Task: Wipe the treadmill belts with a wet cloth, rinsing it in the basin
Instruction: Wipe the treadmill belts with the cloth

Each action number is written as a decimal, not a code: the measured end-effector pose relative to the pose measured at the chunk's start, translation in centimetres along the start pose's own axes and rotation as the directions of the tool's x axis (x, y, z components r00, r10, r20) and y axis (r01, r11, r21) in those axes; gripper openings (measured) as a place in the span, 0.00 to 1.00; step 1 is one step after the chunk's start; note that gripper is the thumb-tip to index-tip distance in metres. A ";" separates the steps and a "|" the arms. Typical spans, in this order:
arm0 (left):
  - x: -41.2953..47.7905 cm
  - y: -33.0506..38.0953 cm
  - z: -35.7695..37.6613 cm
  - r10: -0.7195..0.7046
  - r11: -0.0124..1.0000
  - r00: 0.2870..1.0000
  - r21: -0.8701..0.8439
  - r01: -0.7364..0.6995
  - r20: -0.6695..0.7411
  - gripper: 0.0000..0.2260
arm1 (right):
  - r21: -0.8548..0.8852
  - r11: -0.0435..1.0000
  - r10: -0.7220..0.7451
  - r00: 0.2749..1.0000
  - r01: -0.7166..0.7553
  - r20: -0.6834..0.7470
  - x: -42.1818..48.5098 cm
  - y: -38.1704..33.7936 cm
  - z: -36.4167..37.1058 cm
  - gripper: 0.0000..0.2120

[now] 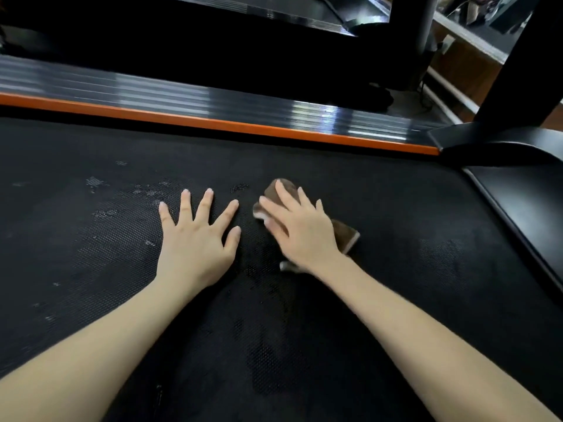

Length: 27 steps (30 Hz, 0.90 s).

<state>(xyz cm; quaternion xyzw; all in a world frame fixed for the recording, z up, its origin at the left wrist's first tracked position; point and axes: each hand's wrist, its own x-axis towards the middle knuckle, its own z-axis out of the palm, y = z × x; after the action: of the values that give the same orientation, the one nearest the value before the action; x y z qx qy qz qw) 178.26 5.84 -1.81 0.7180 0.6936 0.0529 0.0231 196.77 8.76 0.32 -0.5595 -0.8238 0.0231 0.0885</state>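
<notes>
The black textured treadmill belt (91, 269) fills most of the view, with pale wet and dusty patches on it. My left hand (198, 236) lies flat on the belt with its fingers spread and holds nothing. Just to its right, my right hand (301, 229) presses down flat on a brown cloth (345, 239) with a pale edge. The cloth sticks out past my fingertips and behind my palm. No basin is in view.
An orange strip (213, 121) and a ribbed grey side rail (182, 95) run along the belt's far edge. The black motor cover (518, 147) and an upright post (524, 62) stand at the right. A second treadmill (274, 13) lies beyond.
</notes>
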 end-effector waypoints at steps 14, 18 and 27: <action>-0.6 -0.2 -0.9 0.023 1.000 0.999 -0.012 -0.023 0.042 0.24 | -0.053 0.981 0.185 0.983 -0.185 0.002 -3.6 3.6 -0.5 0.21; -5.6 0.4 -2.3 -0.004 0.996 1.000 -0.088 0.006 0.020 0.22 | -0.047 0.983 0.177 0.984 -0.176 0.026 -3.8 3.7 -0.8 0.22; -15.5 -0.7 -1.3 0.054 0.997 0.998 -0.047 -0.053 0.012 0.25 | 0.017 0.991 0.130 0.990 -0.131 0.056 -6.4 1.0 -1.5 0.19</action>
<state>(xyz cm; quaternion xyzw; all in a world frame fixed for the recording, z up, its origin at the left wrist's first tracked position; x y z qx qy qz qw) 176.87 -9.63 -1.26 0.7360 0.6724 0.0650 0.0431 200.23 3.12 0.88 -0.6103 -0.7873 0.0525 0.0697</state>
